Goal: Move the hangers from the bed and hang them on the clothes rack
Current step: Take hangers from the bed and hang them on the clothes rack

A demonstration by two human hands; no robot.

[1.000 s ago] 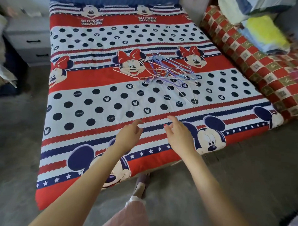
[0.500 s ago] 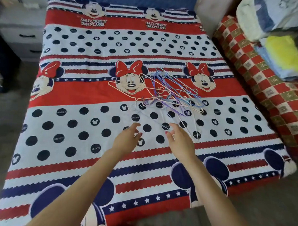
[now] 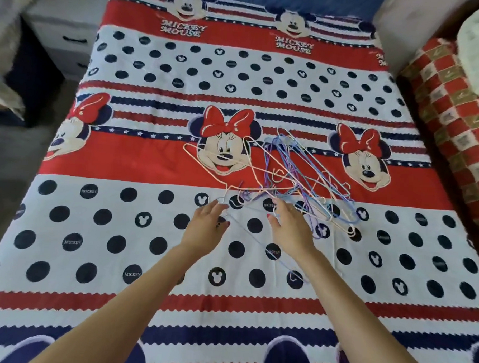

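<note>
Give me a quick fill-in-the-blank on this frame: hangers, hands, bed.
1. The tangled hangers lie on the ____.
2. The pile sits between two printed faces that wear red ____.
3. The left hand and right hand, fingers spread, hold ____.
4. The bedspread around the hands shows dark ____ on white.

Missing: bed; bows; nothing; dots

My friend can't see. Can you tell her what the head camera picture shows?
Two bare arms reach over a cartoon-mouse bed cover: the left hand and right hand, fingers spread, arrive at a tangled pile of thin wire hangers.
</note>
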